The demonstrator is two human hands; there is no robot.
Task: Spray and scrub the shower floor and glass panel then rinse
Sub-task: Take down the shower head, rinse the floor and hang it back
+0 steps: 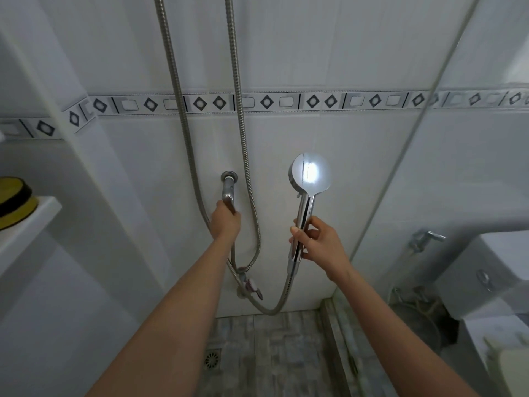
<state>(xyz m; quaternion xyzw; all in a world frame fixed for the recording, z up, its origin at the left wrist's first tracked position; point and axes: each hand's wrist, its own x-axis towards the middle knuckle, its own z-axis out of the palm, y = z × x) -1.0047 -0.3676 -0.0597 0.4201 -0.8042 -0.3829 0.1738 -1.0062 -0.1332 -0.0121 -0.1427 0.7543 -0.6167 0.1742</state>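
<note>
At the back wall (315, 53) of the shower stall, the rinse step looks to be starting. The left hand (226, 222) is clenched round the chrome tap lever (228, 187) that juts from the tiles. The right hand (320, 245) grasps the shower head (310, 174) by the middle of its handle and holds it upright, its shiny back toward the camera and its face toward the wall. No water shows yet. The hose (269, 310) loops from the base of the handle down close to the floor, then climbs the wall.

The next move, as I judge it, calls for turning the lever while keeping a firm grip on the handle, then tipping the head down over the shower floor (280, 353) and swinging it right to the glass panel (458, 167), which stands just beside the right arm.

The floor is grey mottled tile with a round drain (212, 359) toward its left side; whether it is wet or soapy I cannot tell. A yellow and black scrubber (14, 202) sits on a white shelf (34, 213) near its front edge, at the left. A toilet cistern (501, 267) stands beyond the glass
</note>
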